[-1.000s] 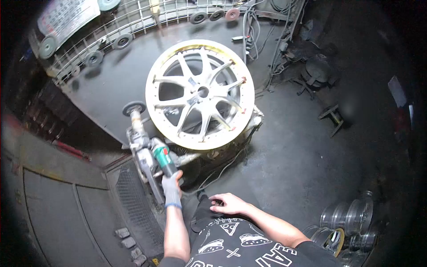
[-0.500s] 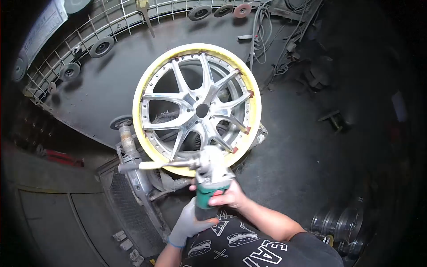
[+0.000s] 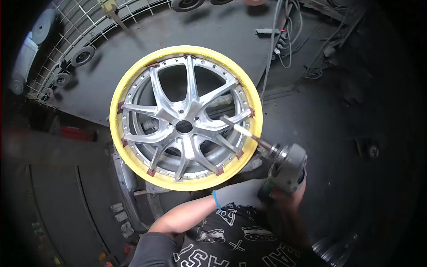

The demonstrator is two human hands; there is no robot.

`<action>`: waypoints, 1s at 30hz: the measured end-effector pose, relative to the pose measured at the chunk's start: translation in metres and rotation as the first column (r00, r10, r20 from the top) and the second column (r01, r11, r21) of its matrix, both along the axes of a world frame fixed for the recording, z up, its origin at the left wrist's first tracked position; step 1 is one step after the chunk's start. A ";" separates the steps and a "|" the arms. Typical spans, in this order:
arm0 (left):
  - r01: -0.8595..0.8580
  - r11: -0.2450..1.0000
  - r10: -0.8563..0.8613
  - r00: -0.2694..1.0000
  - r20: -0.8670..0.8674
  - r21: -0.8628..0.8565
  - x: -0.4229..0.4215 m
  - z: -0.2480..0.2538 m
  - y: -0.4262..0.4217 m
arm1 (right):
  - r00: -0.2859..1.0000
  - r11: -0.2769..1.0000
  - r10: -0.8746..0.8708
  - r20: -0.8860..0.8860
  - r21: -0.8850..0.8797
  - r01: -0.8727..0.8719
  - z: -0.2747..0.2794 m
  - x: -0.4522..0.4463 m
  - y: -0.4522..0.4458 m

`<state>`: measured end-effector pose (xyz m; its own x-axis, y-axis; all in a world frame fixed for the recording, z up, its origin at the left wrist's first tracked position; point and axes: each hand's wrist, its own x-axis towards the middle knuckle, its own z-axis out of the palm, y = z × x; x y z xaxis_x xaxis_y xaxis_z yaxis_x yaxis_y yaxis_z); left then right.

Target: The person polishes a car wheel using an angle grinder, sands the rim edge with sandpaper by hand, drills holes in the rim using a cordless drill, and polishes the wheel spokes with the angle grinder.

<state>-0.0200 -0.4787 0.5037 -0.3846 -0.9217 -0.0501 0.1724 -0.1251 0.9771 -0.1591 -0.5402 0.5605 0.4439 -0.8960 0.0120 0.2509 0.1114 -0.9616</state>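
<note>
A silver split-spoke car wheel rim (image 3: 190,149) lies face up, its outer lip masked with yellow tape (image 3: 116,91) and several small brown-red patches at the spoke ends. My left hand (image 3: 245,194), in a grey glove with a blue cuff, is closed around the green body of a power tool that looks like an angle grinder (image 3: 289,167). On the tool's other side, my right hand (image 3: 293,196), partly shadowed, grips the same body. The tool's thin, pale-tipped attachment (image 3: 240,128) points left over a right-hand spoke; whether it touches cannot be told.
Behind the rim, a wire rack (image 3: 66,26) carries several grinding discs (image 3: 83,56). Cables (image 3: 289,40) and a power strip (image 3: 281,43) lie at the back right. Metal rims (image 3: 336,251) stand at lower right. A metal stand (image 3: 126,173) shows left below the rim.
The tool has swung from in front of the rim to its right side, both hands moving with it. Its attachment now lies over the spokes. The camera view has shifted too.
</note>
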 end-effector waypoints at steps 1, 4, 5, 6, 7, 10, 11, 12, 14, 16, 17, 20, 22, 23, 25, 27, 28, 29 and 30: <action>0.048 0.999 -0.048 0.998 -0.030 -0.007 -0.003 -0.002 -0.008 | 0.998 0.998 0.063 -0.032 -0.009 -0.063 0.000 -0.007 -0.008; 0.213 0.976 -0.216 0.972 0.090 0.048 0.001 -0.012 -0.029 | 0.960 0.968 0.247 -0.128 -0.004 -0.249 -0.008 -0.019 -0.037; 0.303 0.950 -0.310 0.941 0.137 0.068 0.001 -0.017 -0.031 | 0.941 0.954 0.297 -0.163 0.004 -0.301 -0.011 -0.021 -0.045; 0.289 0.945 -0.293 0.956 0.002 0.152 -0.003 -0.024 -0.030 | 0.920 0.937 0.343 -0.190 0.009 -0.348 -0.015 -0.022 -0.052; 0.280 0.931 -0.256 0.958 -0.129 0.236 -0.007 -0.031 -0.029 | 0.901 0.925 0.374 -0.219 0.016 -0.380 -0.018 -0.021 -0.058; 0.068 0.872 0.192 0.863 -0.468 0.484 -0.008 -0.028 -0.032 | 0.844 0.884 0.457 -0.280 0.040 -0.466 -0.028 -0.019 -0.068; 0.094 0.959 -0.035 0.975 -0.221 0.266 -0.002 -0.028 -0.034 | 0.829 0.873 0.477 -0.294 0.049 -0.485 -0.029 -0.021 -0.069; 0.199 0.979 -0.202 0.975 0.090 0.047 0.004 -0.018 -0.036 | 0.813 0.863 0.494 -0.310 0.060 -0.502 -0.030 -0.021 -0.069; 0.143 0.971 -0.144 0.990 -0.005 0.194 0.018 -0.004 -0.033 | 0.788 0.851 0.511 -0.344 0.077 -0.519 -0.032 -0.018 -0.072; 0.025 0.948 -0.042 0.998 0.048 0.316 0.037 0.022 -0.029 | 0.768 0.843 0.528 -0.363 0.112 -0.526 -0.031 -0.021 -0.071; -0.036 0.959 -0.019 0.981 0.193 0.282 0.049 0.038 -0.030 | 0.757 0.839 0.536 -0.375 0.132 -0.528 -0.030 -0.022 -0.071; -0.149 0.790 0.512 0.693 -0.507 0.594 0.039 0.026 -0.007 | 0.733 0.830 0.555 -0.393 0.206 -0.518 -0.032 -0.024 -0.072; -0.365 0.802 0.589 0.616 -0.524 0.473 0.029 0.026 -0.013 | 0.721 0.835 0.540 -0.435 0.174 -0.521 -0.032 -0.019 -0.078; -0.364 0.801 0.590 0.615 -0.523 0.475 0.028 0.021 -0.019 | 0.711 0.836 0.530 -0.462 0.140 -0.531 -0.032 -0.015 -0.082; -0.276 0.776 0.600 0.601 -0.528 0.567 0.027 0.013 -0.030 | 0.732 0.859 0.435 -0.524 -0.002 -0.512 -0.032 -0.009 -0.084; -0.218 0.794 0.567 0.603 -0.561 0.568 0.029 0.025 -0.046 | 0.733 0.851 0.451 -0.510 -0.003 -0.526 -0.036 -0.004 -0.093; -0.228 0.781 0.589 0.581 -0.562 0.582 0.027 0.021 -0.048 | 0.728 0.837 0.496 -0.474 0.038 -0.546 -0.039 -0.003 -0.097; -0.238 0.766 0.611 0.559 -0.561 0.597 0.025 0.022 -0.053 | 0.727 0.836 0.500 -0.471 0.045 -0.546 -0.041 -0.004 -0.100; -0.237 0.761 0.616 0.557 -0.557 0.604 0.024 0.023 -0.059 | 0.712 0.847 0.449 -0.540 0.004 -0.531 -0.043 -0.006 -0.101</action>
<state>0.0038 -0.5373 0.5269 -0.0355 -0.9279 -0.3712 0.9032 -0.1887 0.3854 -0.1646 -0.6416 0.5171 0.7975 -0.5564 -0.2334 -0.3227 -0.0664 -0.9442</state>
